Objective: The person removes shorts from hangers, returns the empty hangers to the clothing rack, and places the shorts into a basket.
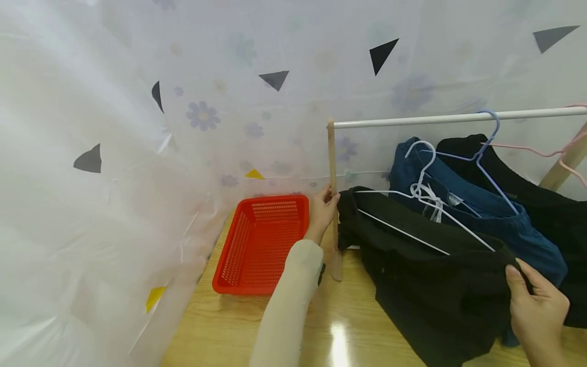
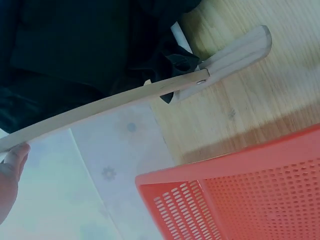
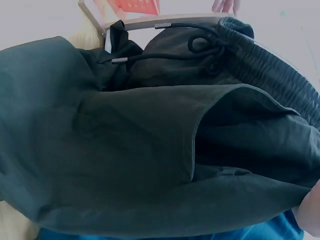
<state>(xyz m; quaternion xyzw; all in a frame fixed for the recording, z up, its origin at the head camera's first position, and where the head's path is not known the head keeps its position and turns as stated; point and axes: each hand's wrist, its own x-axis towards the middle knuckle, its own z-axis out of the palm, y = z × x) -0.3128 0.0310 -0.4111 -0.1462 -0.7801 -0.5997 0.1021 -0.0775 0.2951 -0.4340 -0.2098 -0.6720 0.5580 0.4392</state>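
Note:
Black drawstring pants (image 1: 412, 275) hang on a white wire hanger (image 1: 426, 158), their elastic waistband and dark cord (image 3: 175, 56) showing in the right wrist view. My right hand (image 1: 538, 306) pinches the right end of the waistband, thumb in front. At the waistband's other end, my left hand (image 1: 322, 211) grips the rack's wooden post (image 1: 332, 158), its fingers partly hidden behind it. The post also crosses the left wrist view, where part of the left hand (image 2: 10, 172) touches its edge. An open side pocket (image 3: 240, 135) gapes toward the right wrist camera.
A red plastic basket (image 1: 270, 250) stands left of the rack on the wooden table (image 1: 229, 326). Blue denim (image 1: 500, 224) on a blue hanger (image 1: 487, 142) and a black garment (image 1: 545, 214) hang behind the pants. The white rail (image 1: 412, 121) runs above; a pink hanger (image 1: 545, 153) is at right.

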